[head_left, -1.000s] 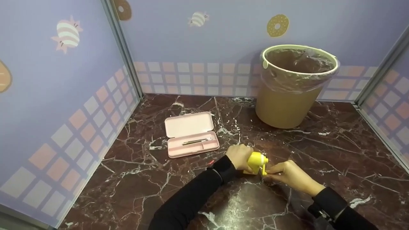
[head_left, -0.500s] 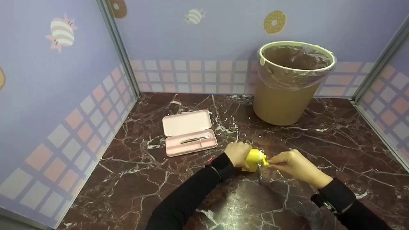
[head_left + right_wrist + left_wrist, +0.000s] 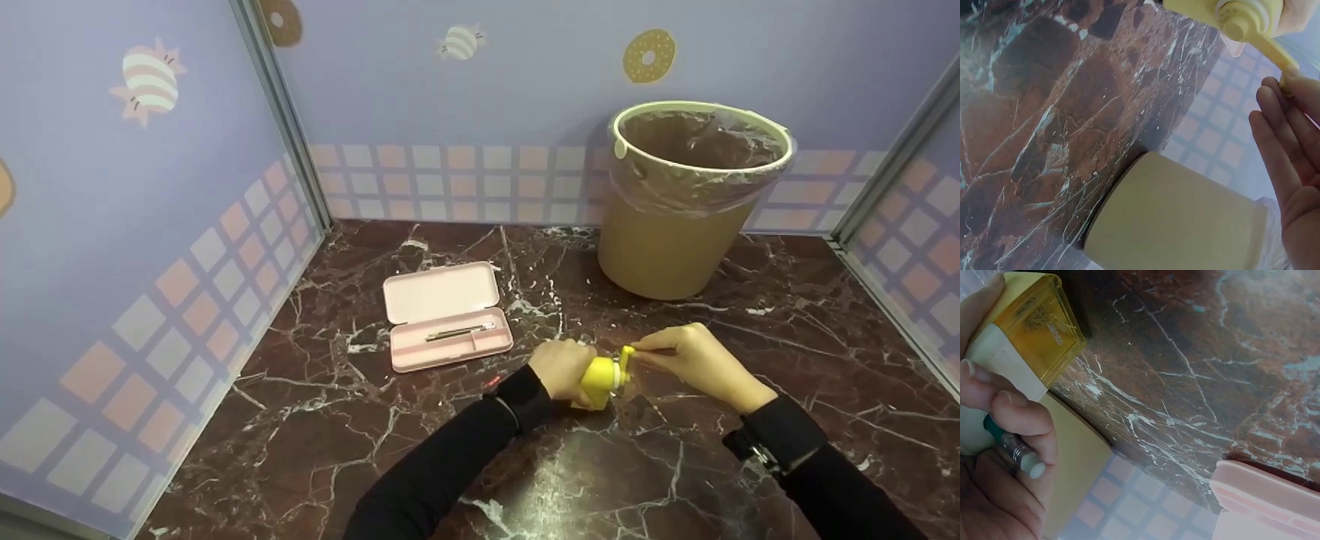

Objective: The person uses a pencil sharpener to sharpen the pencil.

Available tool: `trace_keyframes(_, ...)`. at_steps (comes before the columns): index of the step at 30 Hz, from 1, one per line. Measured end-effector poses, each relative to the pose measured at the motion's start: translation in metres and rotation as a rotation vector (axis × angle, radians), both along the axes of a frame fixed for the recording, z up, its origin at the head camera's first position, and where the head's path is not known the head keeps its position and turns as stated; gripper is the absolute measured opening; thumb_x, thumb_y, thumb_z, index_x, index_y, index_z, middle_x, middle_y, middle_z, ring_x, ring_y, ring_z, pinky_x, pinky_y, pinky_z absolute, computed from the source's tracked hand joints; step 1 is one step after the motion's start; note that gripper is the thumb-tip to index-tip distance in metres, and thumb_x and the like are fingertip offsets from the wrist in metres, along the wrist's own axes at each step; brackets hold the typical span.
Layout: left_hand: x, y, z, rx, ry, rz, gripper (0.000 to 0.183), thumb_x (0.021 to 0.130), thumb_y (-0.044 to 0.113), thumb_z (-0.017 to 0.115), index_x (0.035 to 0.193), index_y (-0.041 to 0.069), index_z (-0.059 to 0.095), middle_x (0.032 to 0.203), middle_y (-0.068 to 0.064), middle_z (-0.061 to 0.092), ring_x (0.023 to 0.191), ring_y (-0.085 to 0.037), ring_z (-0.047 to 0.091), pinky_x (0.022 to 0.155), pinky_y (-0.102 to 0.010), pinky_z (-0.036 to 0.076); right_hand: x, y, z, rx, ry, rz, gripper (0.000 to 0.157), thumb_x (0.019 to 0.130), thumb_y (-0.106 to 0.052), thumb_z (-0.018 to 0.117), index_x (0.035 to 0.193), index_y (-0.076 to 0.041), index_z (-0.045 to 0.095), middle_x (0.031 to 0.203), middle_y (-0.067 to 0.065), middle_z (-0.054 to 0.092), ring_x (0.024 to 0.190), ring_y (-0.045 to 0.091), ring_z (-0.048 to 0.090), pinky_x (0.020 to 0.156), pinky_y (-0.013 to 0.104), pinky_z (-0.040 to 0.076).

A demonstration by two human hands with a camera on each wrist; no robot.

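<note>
My left hand (image 3: 559,367) grips a yellow crank pencil sharpener (image 3: 600,382) on the dark marbled table. In the left wrist view, a dark green pencil (image 3: 1015,449) runs into its white side, eraser end outward under the curled fingers. The sharpener's clear amber drawer (image 3: 1047,329) holds dark shavings. My right hand (image 3: 699,361) pinches the knob of the yellow crank (image 3: 626,358) between thumb and fingertips. The crank points up and away from the body in the head view. The pencil's tip is hidden inside the sharpener.
An open pink pencil case (image 3: 441,295) with pencils (image 3: 459,331) lies left of the hands. Behind on the right stands a lined trash bin (image 3: 664,251). White crumbs and a small red piece (image 3: 492,381) dot the table. Patterned panels enclose the back and sides.
The right hand has swung the crank from pointing down toward the body, round to pointing up and away. The left hand keeps its grip on the sharpener.
</note>
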State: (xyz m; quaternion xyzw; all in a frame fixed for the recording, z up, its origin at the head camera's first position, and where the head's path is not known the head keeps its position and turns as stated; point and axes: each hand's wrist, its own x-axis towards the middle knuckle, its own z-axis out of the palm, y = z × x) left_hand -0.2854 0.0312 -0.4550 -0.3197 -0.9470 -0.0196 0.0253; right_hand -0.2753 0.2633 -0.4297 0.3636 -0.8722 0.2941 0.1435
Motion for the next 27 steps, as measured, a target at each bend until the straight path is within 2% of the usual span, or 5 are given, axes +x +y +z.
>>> trace_keyframes(7, 0.001, 0.000, 0.002, 0.020, 0.031, -0.008, 0.053, 0.063, 0.046, 0.094, 0.100, 0.015, 0.071, 0.095, 0.000, 0.079, 0.083, -0.019, 0.075, 0.067, -0.035, 0.061, -0.016, 0.000, -0.012, 0.032, 0.005, -0.066, 0.016, 0.082, -0.002, 0.081, 0.096, -0.010, 0.083, 0.090, 0.004, 0.082, 0.077, 0.004, 0.072, 0.067, 0.010, 0.053)
trace_keyframes(13, 0.000, 0.000, 0.002, 0.021, 0.032, -0.021, 0.054, 0.064, 0.047, 0.094, 0.100, 0.015, 0.071, 0.095, 0.000, 0.078, 0.083, -0.019, 0.075, 0.069, -0.035, 0.061, -0.021, -0.002, -0.019, 0.011, 0.013, -0.079, 0.013, 0.082, -0.002, 0.081, 0.094, -0.008, 0.083, 0.088, 0.006, 0.082, 0.074, 0.008, 0.073, 0.066, 0.012, 0.054)
trace_keyframes(18, -0.002, -0.002, 0.003, 0.026, 0.043, -0.023, 0.053, 0.064, 0.047, 0.094, 0.099, 0.015, 0.070, 0.096, 0.001, 0.078, 0.083, -0.019, 0.074, 0.069, -0.034, 0.060, -0.025, -0.005, -0.022, 0.034, 0.039, -0.081, 0.013, 0.082, 0.000, 0.081, 0.092, -0.007, 0.082, 0.086, 0.007, 0.081, 0.071, 0.016, 0.075, 0.063, 0.023, 0.058)
trace_keyframes(23, -0.002, -0.004, 0.000, 0.025, 0.053, -0.012, 0.055, 0.063, 0.048, 0.094, 0.099, 0.015, 0.070, 0.094, 0.000, 0.078, 0.081, -0.019, 0.074, 0.068, -0.035, 0.061, -0.026, -0.010, -0.032, 0.092, -0.004, -0.079, 0.012, 0.083, 0.003, 0.078, 0.089, -0.006, 0.082, 0.085, 0.009, 0.081, 0.071, 0.021, 0.076, 0.066, 0.033, 0.062)
trace_keyframes(27, 0.001, -0.004, -0.004, 0.026, 0.048, -0.006, 0.057, 0.063, 0.050, 0.094, 0.100, 0.015, 0.070, 0.092, 0.001, 0.078, 0.079, -0.018, 0.074, 0.067, -0.034, 0.060, -0.020, -0.012, -0.049, 0.167, -0.085, -0.038, 0.012, 0.084, 0.001, 0.076, 0.075, -0.008, 0.077, 0.074, 0.004, 0.077, 0.063, 0.011, 0.067, 0.063, 0.029, 0.059)
